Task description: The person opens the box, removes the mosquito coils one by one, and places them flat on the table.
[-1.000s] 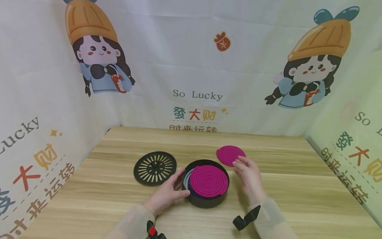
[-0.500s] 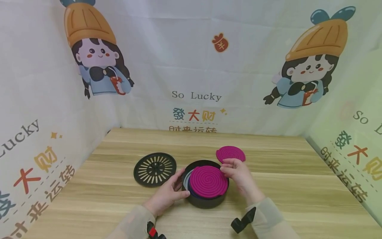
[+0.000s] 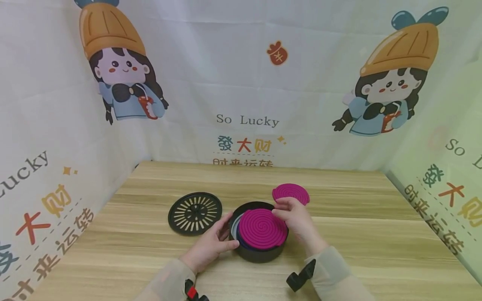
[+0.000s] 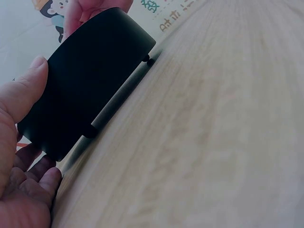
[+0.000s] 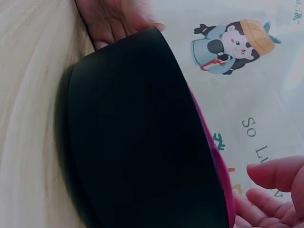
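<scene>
A black round holder [image 3: 260, 252] stands on the wooden table [image 3: 361, 234] with a magenta spiral coil [image 3: 262, 228] lying on top of it. My left hand [image 3: 212, 244] grips the holder's left wall, thumb [image 4: 23, 90] on the near side and fingers [image 4: 33, 180] behind. My right hand [image 3: 295, 219] is at the holder's right side, its fingertips [image 3: 278, 211] touching the coil's right edge. In the right wrist view the holder [image 5: 142, 133] fills the frame, the coil's rim [image 5: 214, 156] shows along its top, and my right fingers [image 5: 275, 190] lie loosely bent beside it.
A second magenta coil [image 3: 291, 193] lies flat on the table just behind my right hand. A black slotted lid [image 3: 195, 212] lies to the left of the holder. Printed cloth walls [image 3: 241, 83] close in the table on three sides.
My right hand has moved left from the loose coil on the table to the right edge of the coil on the holder. The left hand has kept its grip.
</scene>
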### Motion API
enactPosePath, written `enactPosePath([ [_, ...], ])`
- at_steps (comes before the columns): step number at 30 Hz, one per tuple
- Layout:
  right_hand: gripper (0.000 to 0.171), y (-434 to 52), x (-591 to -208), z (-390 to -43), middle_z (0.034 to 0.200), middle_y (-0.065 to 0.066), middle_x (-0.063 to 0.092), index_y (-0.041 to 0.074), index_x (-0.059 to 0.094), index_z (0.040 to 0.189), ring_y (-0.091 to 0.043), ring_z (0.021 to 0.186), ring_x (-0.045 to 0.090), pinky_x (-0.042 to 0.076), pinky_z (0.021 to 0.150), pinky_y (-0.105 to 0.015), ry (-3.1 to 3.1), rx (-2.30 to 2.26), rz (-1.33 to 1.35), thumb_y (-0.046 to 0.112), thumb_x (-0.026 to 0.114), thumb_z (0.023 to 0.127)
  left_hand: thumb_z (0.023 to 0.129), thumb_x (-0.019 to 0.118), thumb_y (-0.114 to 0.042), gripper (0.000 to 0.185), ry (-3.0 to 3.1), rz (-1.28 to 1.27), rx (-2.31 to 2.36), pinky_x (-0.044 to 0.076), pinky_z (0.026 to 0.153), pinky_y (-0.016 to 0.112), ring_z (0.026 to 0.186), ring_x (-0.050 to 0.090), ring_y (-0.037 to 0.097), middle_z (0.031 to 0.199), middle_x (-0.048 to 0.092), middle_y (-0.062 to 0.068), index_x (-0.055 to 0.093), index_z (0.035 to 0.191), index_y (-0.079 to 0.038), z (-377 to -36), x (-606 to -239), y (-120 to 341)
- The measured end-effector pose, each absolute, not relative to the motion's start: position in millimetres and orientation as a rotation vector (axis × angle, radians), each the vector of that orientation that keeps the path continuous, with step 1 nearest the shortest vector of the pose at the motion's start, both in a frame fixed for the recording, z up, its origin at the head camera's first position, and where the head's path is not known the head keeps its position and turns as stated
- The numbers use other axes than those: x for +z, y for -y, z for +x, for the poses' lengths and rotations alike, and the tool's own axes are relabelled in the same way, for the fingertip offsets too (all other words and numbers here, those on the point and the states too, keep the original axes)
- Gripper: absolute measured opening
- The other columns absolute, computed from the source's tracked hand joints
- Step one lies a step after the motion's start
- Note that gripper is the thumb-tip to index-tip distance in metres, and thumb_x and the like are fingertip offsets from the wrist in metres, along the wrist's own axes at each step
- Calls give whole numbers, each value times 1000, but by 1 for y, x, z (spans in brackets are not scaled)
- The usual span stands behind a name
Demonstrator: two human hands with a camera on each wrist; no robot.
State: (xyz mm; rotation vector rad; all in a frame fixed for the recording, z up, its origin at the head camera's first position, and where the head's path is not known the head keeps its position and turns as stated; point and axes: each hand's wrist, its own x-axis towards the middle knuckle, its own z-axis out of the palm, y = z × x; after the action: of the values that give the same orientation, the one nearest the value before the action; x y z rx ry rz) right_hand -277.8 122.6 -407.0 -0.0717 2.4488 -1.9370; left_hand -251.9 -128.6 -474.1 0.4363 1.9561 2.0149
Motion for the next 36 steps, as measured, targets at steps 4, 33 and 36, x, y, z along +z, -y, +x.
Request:
enactPosePath([
  [4, 39, -119, -407, -279, 121, -22, 59, -6, 54, 125, -33, 114, 55, 48, 97, -44, -2479, -1869, -80, 4, 64, 88, 82, 76, -10, 95, -1953, 434, 2017, 28, 111, 39, 143, 13, 38, 159, 8, 21, 13, 154, -5, -252, -474, 128],
  [33, 35, -110, -410, -276, 118, -19, 63, -3, 60, 119, -34, 114, 58, 51, 94, -44, -2589, -1694, -155, -1, 68, 85, 81, 77, -13, 96, -1984, 426, 2018, 28, 112, 39, 143, 15, 38, 159, 11, 19, 15, 154, -8, -254, -477, 127],
  [36, 35, -109, -410, -276, 119, -19, 62, -2, 60, 119, -34, 114, 57, 51, 92, -43, -2584, -1695, -146, -1, 67, 85, 81, 77, -14, 96, -1985, 429, 2015, 28, 112, 39, 143, 15, 39, 159, 10, 20, 15, 154, -7, -253, -477, 127],
])
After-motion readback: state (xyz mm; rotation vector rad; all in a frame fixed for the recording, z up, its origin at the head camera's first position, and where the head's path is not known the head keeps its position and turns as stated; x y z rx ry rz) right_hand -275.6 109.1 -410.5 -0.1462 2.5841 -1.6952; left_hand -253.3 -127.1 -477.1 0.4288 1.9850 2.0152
